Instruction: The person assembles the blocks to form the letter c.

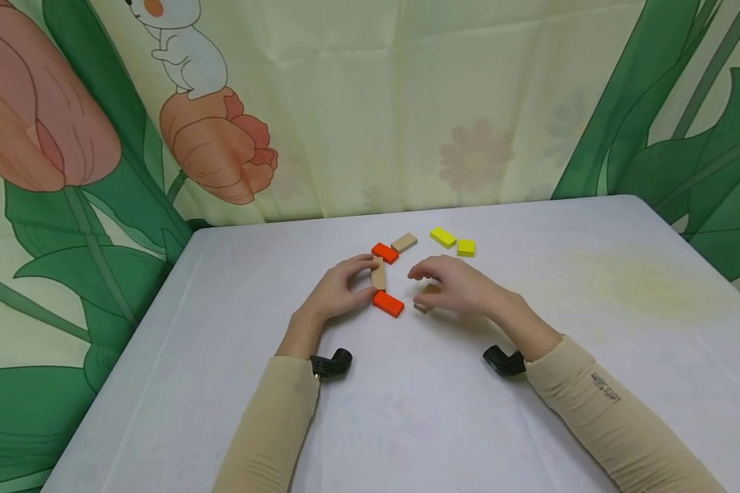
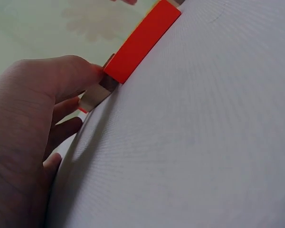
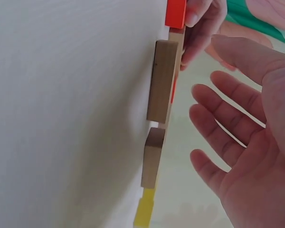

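Note:
My left hand (image 1: 339,291) spans a plain wooden block (image 1: 378,274), thumb at its near end and index finger at its far end. A red block (image 1: 388,303) meets the near end beside the thumb; another red block (image 1: 385,253) lies at the far end. In the left wrist view the thumb is by the corner of the red block (image 2: 143,42). My right hand (image 1: 459,286) hovers over a wooden block (image 1: 422,307), partly hiding it. In the right wrist view its loosely bent fingers (image 3: 223,114) are apart from two wooden blocks (image 3: 162,80).
Beyond the far red block lies a further wooden block (image 1: 403,242). Two yellow blocks (image 1: 442,237) sit to its right. Everything rests on a white-covered table (image 1: 407,411), with a printed curtain (image 1: 370,123) behind its far edge.

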The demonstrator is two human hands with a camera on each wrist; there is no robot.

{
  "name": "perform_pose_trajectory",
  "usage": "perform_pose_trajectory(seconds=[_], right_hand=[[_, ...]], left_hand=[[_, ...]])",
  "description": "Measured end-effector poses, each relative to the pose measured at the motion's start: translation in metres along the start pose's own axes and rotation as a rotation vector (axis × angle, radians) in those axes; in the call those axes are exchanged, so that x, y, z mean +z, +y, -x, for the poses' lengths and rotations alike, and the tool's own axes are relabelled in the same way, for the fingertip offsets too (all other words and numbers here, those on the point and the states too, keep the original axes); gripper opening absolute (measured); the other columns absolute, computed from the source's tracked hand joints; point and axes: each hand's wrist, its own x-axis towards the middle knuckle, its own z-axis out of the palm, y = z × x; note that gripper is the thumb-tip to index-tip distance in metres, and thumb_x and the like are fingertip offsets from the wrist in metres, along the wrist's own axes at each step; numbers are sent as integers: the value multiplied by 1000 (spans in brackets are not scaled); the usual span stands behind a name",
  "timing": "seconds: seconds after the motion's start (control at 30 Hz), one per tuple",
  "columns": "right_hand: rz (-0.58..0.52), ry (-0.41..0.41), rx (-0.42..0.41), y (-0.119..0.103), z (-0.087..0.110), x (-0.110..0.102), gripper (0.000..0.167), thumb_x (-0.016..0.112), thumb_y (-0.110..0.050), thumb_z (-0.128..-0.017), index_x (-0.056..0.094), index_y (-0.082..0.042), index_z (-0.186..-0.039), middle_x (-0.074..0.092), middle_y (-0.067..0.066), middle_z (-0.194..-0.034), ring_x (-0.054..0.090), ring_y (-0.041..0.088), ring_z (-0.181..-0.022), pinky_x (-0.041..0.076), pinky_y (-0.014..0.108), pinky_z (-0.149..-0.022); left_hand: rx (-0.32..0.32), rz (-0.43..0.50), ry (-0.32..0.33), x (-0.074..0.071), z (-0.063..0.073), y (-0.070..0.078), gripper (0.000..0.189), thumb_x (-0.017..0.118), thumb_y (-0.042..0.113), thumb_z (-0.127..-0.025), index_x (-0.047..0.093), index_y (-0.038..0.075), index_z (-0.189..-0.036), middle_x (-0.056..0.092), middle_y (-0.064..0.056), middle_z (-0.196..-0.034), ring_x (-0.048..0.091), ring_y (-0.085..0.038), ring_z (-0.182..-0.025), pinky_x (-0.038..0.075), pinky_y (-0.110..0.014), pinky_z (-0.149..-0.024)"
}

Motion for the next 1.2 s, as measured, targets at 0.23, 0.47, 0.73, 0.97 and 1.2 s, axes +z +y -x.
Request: perform_pose_trajectory(seconds=[0.23,0.47,0.73,0.97,1.2], right_hand=[[-21,12,9,5,6,-1,43,79,-21,-88,66,-3,-126,65,9,-124,59,32,-117,48,48,-101],[-15,33,-4,10,7,-1,42,79,-19,-88,67,-2,-125,66,9,-123,59,31,-114,48,47,-100],[9,36,7,14,6,0,40,78,-16,-89,67,-2,-125,67,9,-121,60,29,-112,49,46,-100],[31,34,6,17,5,-1,38,77,-15,-89,68,-2,-124,67,8,-121,60,27,-112,49,45,-100],[57,26,-18,20,3,-1,40,79,-16,-88,69,-2,-123,68,8,-120,59,26,-111,49,44,-99]], left_hand=[[4,6,-7,2,1,0,50,70,22,-91,61,13,-140,50,-1,-151,39,-20,-142,29,-38,-117],[-3,2,-6,2,1,-2,50,70,21,-91,61,13,-140,49,0,-151,39,-19,-143,29,-38,-117],[-5,4,-11,1,2,-2,51,70,21,-91,61,14,-141,49,1,-152,38,-20,-143,29,-39,-118],[-5,6,-15,1,0,-3,51,69,21,-91,60,14,-141,48,1,-152,37,-19,-144,28,-39,-118],[-18,11,-14,0,0,-3,51,69,22,-91,60,15,-141,47,2,-153,37,-19,-144,28,-40,-118]])
